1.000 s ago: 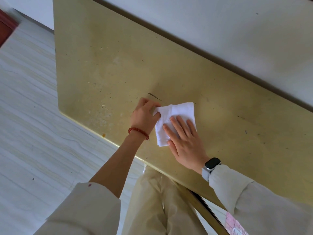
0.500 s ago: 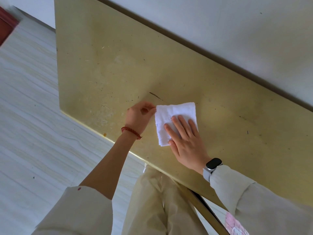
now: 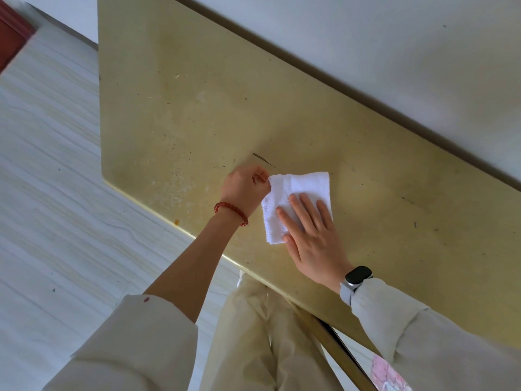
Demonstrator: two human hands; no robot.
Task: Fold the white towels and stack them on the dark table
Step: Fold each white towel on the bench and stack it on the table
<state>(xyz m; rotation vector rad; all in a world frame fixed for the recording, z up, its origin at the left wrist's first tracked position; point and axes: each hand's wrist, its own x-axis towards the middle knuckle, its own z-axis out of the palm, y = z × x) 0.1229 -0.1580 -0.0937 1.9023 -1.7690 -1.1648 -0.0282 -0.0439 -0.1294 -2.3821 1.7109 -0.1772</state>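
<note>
**Left hand back on the towel's corner**

A second ago the left hand [image 3: 244, 187] has its fingers on the towel's [image 3: 298, 193] left edge; then it slips off and curls just beside the cloth. Now it is at the top left corner again, fingertips pinching there, and that corner stands a little raised and crumpled off the table [image 3: 197, 108]. The left edge looks more ruffled than before. The wrist sits slightly farther left than at the start.
</note>
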